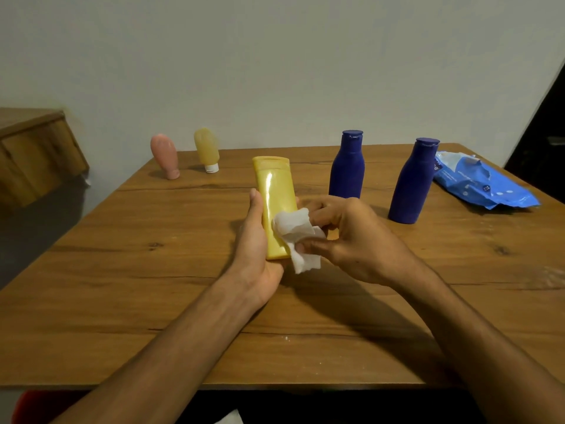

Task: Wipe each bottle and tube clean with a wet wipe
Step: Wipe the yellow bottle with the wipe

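Note:
A flat yellow bottle [275, 191] lies lengthwise in my left hand [253, 249], cap end pointing away, above the wooden table [153, 270]. My left thumb runs along its left side and the fingers curl under it. My right hand [351, 237] pinches a crumpled white wet wipe [298, 237] against the bottle's lower right part. Two dark blue bottles [347, 165] [411, 182] stand upright to the right. A pink tube [165, 156] and a pale yellow tube [208, 149] stand on their caps at the back left.
A blue wet wipe pack [480, 182] lies at the table's back right corner. A wooden cabinet [33, 151] sits off the table to the left. A white wall rises right behind the table's far edge.

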The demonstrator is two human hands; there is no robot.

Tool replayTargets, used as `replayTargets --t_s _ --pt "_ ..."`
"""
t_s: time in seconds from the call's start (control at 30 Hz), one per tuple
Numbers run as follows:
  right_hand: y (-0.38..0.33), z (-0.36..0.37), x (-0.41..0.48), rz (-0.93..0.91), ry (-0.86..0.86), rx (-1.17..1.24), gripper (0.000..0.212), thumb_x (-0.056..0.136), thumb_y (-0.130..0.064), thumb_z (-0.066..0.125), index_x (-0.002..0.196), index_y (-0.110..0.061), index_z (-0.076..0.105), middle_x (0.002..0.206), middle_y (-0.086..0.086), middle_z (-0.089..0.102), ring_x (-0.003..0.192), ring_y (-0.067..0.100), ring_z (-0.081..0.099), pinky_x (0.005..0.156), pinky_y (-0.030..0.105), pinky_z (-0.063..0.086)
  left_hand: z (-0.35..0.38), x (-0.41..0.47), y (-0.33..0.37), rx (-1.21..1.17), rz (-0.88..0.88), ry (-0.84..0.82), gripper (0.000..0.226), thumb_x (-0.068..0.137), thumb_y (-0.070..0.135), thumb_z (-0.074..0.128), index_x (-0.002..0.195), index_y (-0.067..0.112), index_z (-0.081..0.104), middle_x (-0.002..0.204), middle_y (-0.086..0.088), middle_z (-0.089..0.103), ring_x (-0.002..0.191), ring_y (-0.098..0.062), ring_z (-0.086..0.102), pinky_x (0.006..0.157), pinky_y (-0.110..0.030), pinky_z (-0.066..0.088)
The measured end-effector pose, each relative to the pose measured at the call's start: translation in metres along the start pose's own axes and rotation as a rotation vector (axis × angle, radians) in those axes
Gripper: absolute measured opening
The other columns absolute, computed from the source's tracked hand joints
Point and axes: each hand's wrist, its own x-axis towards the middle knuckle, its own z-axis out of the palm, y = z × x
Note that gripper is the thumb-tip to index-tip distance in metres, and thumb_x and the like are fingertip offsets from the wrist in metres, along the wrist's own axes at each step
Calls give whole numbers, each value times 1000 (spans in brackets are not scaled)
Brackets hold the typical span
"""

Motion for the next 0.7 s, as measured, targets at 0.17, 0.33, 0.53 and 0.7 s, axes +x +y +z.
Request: replayTargets --t_s 0.17,0.33,0.53,0.7 --pt "0 4 3 34 149 -63 16 82 -26 68 90 -12 72 103 -9 59 85 -1 52 68 11 42 0 0 -6 82 9 -37 62 94 61 40 137 18 53 121 -13 69 113 -29 65 105 -51 45" --pt "1 7 1 -69 72 -111 21 82 -30 68 93 -13 73 110 -6 60 96 0 54 78 12 46 -1 0 -4 94 -10 -41 64 92 63 42 135 17 55 120 -14 69 110 -30 67 99 -49 49" --pt "0 8 0 -79 173 -149 14 83 -26 69 80 -12 71 104 -8 57 91 0 52 70 9 42 1 -3 -4 93 -22 -90 60 94 60 42 135 18 56 118 -12 70 111 -28 66 97 -46 50" --pt "5 9 2 -89 200 -119 13 81 -25 71 78 -12 71 99 -6 61 86 0 55 68 11 46 1 -5 -5 81 -35 -120 60 95 59 41 136 18 54 120 -12 69 111 -27 65 90 -43 52"
